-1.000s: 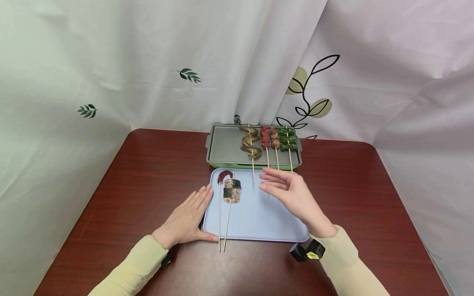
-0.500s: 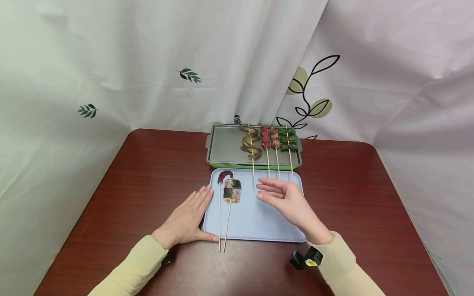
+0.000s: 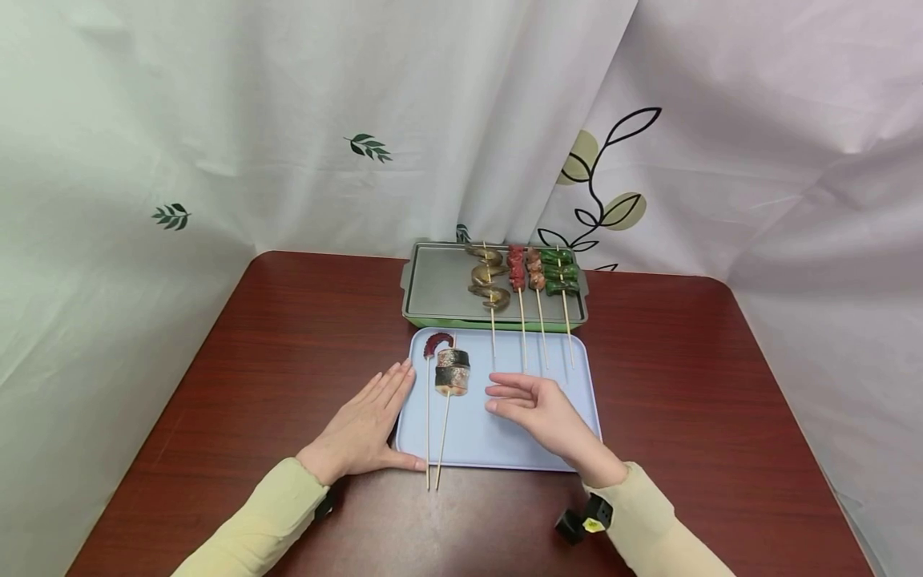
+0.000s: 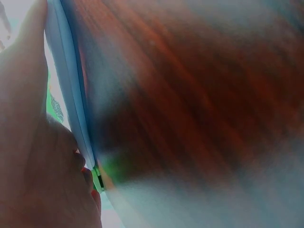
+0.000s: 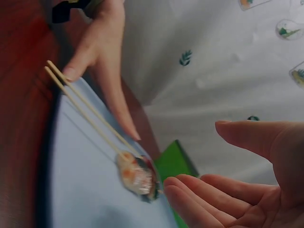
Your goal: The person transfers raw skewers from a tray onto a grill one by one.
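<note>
My left hand [image 3: 364,425] rests with extended fingers along the left edge of a light blue tray [image 3: 505,441], its thumb at the near left corner. Over the tray's middle hovers my right hand [image 3: 544,413], fingers loosely bent and holding nothing, as the right wrist view also shows. On the tray's left side lie a dark red tentacle-like skewer [image 3: 437,343] and a skewer of fish chunks with dark skin [image 3: 452,373]. Both sticks poke past the near edge. In the left wrist view my left hand [image 4: 33,133] lies against the tray's side [image 4: 71,71].
Behind the tray stands a green-sided grill pan [image 3: 440,288]. It bears a shrimp skewer [image 3: 489,276], a red meat skewer [image 3: 516,268], a brown meat skewer [image 3: 535,270] and a green pepper skewer [image 3: 561,272], their sticks reaching over the tray. White curtains surround the brown table [image 3: 692,385].
My right hand has drawn back toward the near edge and slightly left, away from the skewer sticks on the grill pan. The left hand and the skewers have stayed in place.
</note>
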A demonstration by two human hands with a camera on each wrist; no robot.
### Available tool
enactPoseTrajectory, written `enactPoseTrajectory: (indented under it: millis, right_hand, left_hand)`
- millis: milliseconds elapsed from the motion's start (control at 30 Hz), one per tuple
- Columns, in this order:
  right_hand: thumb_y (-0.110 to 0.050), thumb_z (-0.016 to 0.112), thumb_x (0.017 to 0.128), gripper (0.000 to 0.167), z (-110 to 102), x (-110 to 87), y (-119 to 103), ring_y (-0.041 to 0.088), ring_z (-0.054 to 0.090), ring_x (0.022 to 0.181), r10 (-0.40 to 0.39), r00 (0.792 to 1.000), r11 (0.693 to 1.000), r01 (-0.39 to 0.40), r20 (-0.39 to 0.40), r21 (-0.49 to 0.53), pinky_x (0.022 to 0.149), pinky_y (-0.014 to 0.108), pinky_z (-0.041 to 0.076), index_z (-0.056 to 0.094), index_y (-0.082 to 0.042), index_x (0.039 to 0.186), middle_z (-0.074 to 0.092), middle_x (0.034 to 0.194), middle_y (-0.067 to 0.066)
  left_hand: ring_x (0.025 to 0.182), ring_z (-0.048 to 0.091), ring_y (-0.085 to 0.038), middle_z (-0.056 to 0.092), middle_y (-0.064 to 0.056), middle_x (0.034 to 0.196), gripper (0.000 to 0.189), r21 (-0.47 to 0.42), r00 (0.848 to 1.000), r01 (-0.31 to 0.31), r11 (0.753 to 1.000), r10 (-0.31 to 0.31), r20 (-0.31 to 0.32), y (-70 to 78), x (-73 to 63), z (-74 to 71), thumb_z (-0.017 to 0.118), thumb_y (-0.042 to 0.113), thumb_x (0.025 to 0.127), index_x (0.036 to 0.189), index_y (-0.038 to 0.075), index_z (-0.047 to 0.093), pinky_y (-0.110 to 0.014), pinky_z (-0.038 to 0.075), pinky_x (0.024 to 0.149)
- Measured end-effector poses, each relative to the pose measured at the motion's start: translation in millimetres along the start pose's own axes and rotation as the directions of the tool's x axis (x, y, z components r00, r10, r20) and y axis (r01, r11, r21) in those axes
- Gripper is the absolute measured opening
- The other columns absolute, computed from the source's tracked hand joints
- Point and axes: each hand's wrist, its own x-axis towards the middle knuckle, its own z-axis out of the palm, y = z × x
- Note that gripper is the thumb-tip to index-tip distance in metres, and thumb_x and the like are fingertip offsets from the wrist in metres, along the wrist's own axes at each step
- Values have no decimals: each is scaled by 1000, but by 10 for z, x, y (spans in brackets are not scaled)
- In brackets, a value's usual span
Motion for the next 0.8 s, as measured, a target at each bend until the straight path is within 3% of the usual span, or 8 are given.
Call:
enactPoseTrajectory:
  millis: [167,367,800]
  right_hand:
    - [-21,73,96,56,90,22,130,25,65,117,49,998,998,-49,28,24,97,38,53,55,7,141,68,126,19]
    - [-16,71,97,52,215,53,242,25,67,113,79,994,987,-87,70,132,94,36,55,55,12,138,68,124,23]
    - [-17,67,99,56,434,136,323,35,66,114,143,974,925,-195,178,326,97,40,53,48,17,139,62,129,25]
  left_hand:
    - [151,22,-34,21,-22,165,134,1,1000,3,1000,-3,-3,0,-2,7,56,91,72,157,-8,27,-45,21,122]
    - [151,22,-34,20,-22,165,134,0,1000,8,1000,-8,3,0,-6,11,55,92,72,157,-8,26,-45,21,122]
    - [151,22,-35,21,-22,165,133,-7,1000,2,1000,-2,-2,5,1,0,56,90,73,157,-8,26,-46,22,122]
